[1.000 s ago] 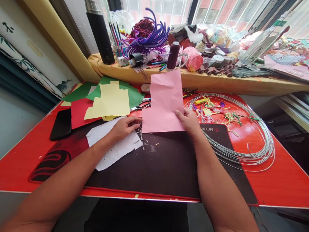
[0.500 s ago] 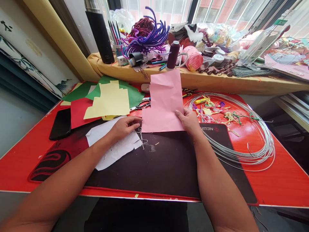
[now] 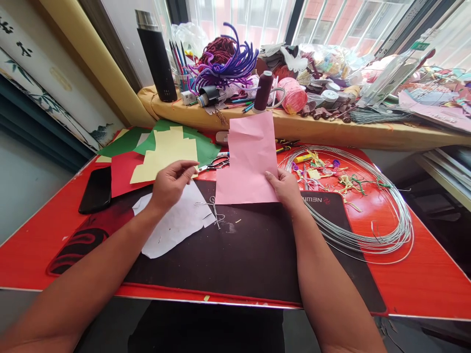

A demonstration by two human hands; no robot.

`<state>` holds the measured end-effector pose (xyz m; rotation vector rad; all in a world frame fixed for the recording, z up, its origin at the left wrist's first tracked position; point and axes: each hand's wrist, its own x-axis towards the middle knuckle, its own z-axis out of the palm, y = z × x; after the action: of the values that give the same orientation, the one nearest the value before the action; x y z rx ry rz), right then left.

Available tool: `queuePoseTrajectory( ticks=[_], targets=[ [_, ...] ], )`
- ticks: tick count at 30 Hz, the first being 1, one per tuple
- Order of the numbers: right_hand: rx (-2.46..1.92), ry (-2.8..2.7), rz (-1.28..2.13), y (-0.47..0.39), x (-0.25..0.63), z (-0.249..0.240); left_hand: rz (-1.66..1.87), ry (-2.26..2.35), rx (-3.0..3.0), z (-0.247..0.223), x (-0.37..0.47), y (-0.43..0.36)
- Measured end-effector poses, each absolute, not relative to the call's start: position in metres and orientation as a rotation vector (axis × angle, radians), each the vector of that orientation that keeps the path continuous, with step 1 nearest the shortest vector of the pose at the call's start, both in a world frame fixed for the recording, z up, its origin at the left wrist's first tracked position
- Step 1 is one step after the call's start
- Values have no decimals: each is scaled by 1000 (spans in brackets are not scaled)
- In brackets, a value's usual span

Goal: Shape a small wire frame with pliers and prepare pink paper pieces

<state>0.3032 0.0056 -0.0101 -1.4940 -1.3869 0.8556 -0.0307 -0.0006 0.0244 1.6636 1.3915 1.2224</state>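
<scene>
My right hand (image 3: 285,186) grips the lower right edge of a pink paper sheet (image 3: 250,162), thumb on its front. The sheet has a stepped cut along its left side. My left hand (image 3: 172,184) is left of the sheet and apart from it, thumb and fingers pressed together near the handles of the scissors (image 3: 217,163); whether anything is between them is too small to tell. Below that hand lies a white paper piece (image 3: 176,223), with a small twisted wire figure (image 3: 214,211) at its right edge. Yellow paper (image 3: 165,152) lies behind the left hand.
Red paper (image 3: 125,172), green paper (image 3: 208,146) and a black phone (image 3: 95,190) are at the left. A wire coil (image 3: 395,220) rings yarn scraps at the right. A dark mat (image 3: 228,264) covers the front. Yarn, a thread spool (image 3: 263,92) and a black flask (image 3: 156,63) stand along the sill.
My left hand has moved left and up, away from the pink sheet's lower left edge. My right hand still holds the sheet. The view has shifted slightly.
</scene>
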Motion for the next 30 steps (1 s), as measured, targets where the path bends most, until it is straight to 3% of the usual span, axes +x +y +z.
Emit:
queuePoseTrajectory(
  ticks=[2,8,16,30],
  targets=[
    [-1506,-1382,850,5,303,-10,1195,1422,1698,39,-33,-2],
    [-1503,-1368,857,4,301,-8,612,1379,2099,45,-17,-19],
    [-1502,-1369,865,3,300,-8,411,1372,2365,23,16,-34],
    [-1494,-1395,853,6,300,-11,368,1443,2336,14,28,-31]
  ],
)
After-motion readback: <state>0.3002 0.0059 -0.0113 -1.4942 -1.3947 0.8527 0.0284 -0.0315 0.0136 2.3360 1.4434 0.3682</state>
